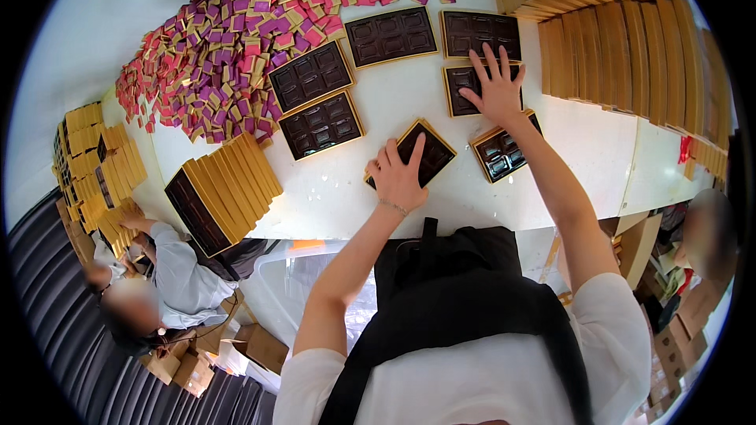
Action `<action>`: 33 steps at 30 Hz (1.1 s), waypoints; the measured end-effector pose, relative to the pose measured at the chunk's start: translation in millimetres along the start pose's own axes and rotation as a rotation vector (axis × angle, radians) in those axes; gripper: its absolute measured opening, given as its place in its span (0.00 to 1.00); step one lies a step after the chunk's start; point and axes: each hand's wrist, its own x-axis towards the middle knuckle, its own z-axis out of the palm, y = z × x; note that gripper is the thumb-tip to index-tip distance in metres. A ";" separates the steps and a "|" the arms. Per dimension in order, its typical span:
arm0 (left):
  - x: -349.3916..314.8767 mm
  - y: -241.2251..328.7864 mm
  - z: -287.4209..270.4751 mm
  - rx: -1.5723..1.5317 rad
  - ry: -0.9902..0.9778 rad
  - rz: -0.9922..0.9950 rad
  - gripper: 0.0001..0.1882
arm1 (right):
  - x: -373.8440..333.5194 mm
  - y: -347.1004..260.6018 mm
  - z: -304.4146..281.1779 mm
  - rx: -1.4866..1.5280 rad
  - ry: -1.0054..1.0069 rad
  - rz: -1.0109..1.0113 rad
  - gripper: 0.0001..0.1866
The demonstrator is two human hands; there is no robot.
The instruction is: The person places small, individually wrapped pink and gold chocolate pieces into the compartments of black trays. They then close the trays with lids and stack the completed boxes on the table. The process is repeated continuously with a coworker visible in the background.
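Observation:
My left hand (398,179) rests with fingers apart on a gold-edged box with a dark brown compartment tray (435,151), which lies turned at an angle. Farther right, my right hand (499,93) spreads its fingers over another box with a dark tray (457,86), its fingertips reaching the box just beyond (465,25). Beneath my right forearm a tilted box with a shiny tray (498,159) is partly hidden. Left of my hands are three more such boxes: a far one (391,37), a middle one (311,77) and a near one (321,124).
A heap of small pink, purple and gold wrapped pieces (228,51) covers the table's far left. Boxes stand in a row (232,189) at the near left; stacked gold boxes (622,47) fill the far right. Another person (185,271) handles boxes at left; someone else is at right.

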 end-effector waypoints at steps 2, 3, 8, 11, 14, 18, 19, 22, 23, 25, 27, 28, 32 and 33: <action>23.0 -1.2 -5.1 0.034 0.002 0.070 0.54 | -2.5 18.1 -0.2 0.012 0.012 -0.083 0.41; 35.1 -1.6 -7.4 0.049 -0.002 0.108 0.54 | -4.5 24.5 -1.2 0.017 0.012 -0.121 0.41; 83.3 0.1 -32.8 0.035 -0.110 0.186 0.55 | -1.1 37.3 -10.6 -0.018 -0.025 -0.185 0.38; 89.1 2.8 -37.3 0.037 -0.184 0.201 0.56 | -3.1 42.2 -11.1 -0.020 -0.038 -0.196 0.38; 76.1 9.0 -31.4 0.033 -0.166 0.249 0.58 | -6.0 47.9 -8.7 0.002 -0.042 -0.217 0.38; 77.1 6.7 -21.2 0.118 -0.060 0.478 0.54 | -4.4 51.5 -11.4 0.005 -0.058 -0.228 0.37; 87.3 1.3 -24.0 0.131 -0.024 0.502 0.53 | -4.4 51.9 -13.1 -0.005 -0.074 -0.225 0.37; 117.7 -15.5 -52.3 0.192 -0.039 0.536 0.54 | -3.0 51.5 -10.5 0.012 -0.055 -0.239 0.38; 129.2 -26.1 -59.1 0.247 -0.072 0.547 0.54 | -1.2 47.6 -10.0 0.014 -0.052 -0.229 0.38; 146.6 -44.3 -59.9 0.238 -0.095 0.542 0.54 | 1.3 38.6 -9.4 0.025 -0.040 -0.209 0.38; 148.2 -41.7 -65.1 0.114 -0.021 0.542 0.54 | -1.7 36.0 -6.7 0.057 0.015 -0.190 0.38; 139.8 -40.0 -67.7 0.074 0.017 0.518 0.54 | -4.3 34.9 -6.3 0.074 0.043 -0.183 0.38; 54.2 -33.9 -62.1 0.083 -0.173 0.599 0.52 | -82.7 45.3 -29.8 0.202 0.075 -0.133 0.41; 39.0 -37.1 -51.3 0.156 -0.276 0.636 0.51 | -108.5 51.0 -25.9 0.168 0.001 -0.150 0.42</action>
